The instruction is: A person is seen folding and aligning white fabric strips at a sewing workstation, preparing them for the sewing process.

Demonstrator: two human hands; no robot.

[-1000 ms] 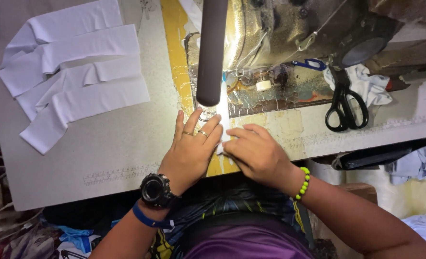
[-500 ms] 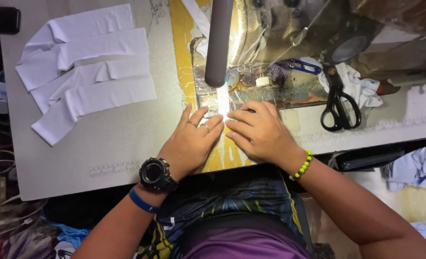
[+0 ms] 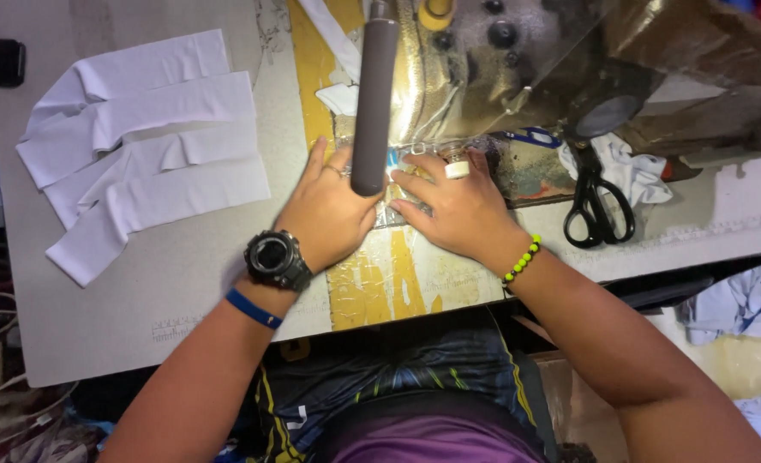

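Item: small white fabric piece (image 3: 395,195), flat on the table (image 3: 183,283) under the lit needle area of the sewing machine (image 3: 518,77).

Left hand (image 3: 325,214): flat, fingers spread, pressing its left edge.

Right hand (image 3: 453,206): flat, fingers apart, on its right edge (equally near).

Long axis: cannot tell; a grey tube (image 3: 374,94) hides the middle.

Small white fabric piece (image 3: 395,208), flat under needle
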